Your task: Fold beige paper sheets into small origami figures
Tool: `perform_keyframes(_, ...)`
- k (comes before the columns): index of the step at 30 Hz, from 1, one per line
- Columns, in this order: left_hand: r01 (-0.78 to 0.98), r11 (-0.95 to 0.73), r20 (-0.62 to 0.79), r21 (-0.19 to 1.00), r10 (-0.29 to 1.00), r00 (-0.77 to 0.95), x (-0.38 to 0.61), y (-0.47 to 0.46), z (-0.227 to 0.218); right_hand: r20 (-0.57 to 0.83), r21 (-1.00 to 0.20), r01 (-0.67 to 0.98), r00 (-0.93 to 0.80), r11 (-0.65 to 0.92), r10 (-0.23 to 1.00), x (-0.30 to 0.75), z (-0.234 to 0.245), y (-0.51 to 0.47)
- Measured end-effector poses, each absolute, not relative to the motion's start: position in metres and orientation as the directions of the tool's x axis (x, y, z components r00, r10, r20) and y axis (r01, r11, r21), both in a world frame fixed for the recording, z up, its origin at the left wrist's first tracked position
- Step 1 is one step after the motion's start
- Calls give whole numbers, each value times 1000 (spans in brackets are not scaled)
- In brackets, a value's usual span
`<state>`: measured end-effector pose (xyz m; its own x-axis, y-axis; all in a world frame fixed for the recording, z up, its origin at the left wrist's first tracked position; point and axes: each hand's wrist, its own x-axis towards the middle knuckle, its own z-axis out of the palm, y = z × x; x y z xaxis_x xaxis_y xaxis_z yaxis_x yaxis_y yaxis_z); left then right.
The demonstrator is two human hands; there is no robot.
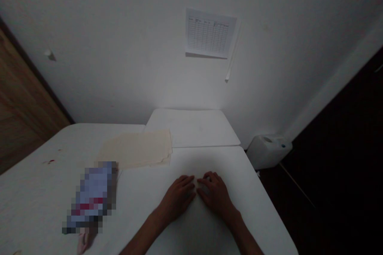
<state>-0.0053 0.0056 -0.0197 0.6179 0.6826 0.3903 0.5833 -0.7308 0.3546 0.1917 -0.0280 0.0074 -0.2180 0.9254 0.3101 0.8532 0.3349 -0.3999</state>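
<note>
My left hand (pixel 180 195) rests palm down on the white table (pixel 206 227), its fingers loosely extended and a little bent. Facing it, my right hand (pixel 216 195) lies on the same surface with its fingers slightly curved and apart. The fingertips of the two hands nearly meet, with a narrow gap between them. No held object shows in either hand, though the undersides of both are hidden. To the left of my hands are thin beige sheets (pixel 140 149), and nearer lies a blurred-out bluish item (pixel 92 187) with a red band.
A paper with a printed table (pixel 208 34) is fixed to the wall. A white panel (pixel 191 127) adjoins the table's far edge. A white plastic jug (pixel 269 153) stands on the dark floor at right. Wooden furniture (pixel 24 99) borders the left side.
</note>
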Motion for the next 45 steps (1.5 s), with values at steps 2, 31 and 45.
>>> perform_keyframes(2,599,-724,399,342,689,605,-6,5,-19,290,-383,864,-223,327,931,191,10,-28)
perform_keyframes(31,636,-718,291,283,696,657,-9,6,-7,155,-172,945,-254,280,955,195,17,-46)
perform_keyframes(45,667,-726,372,169,673,639,-9,-2,-14,140,-220,934,-256,282,956,182,16,-11)
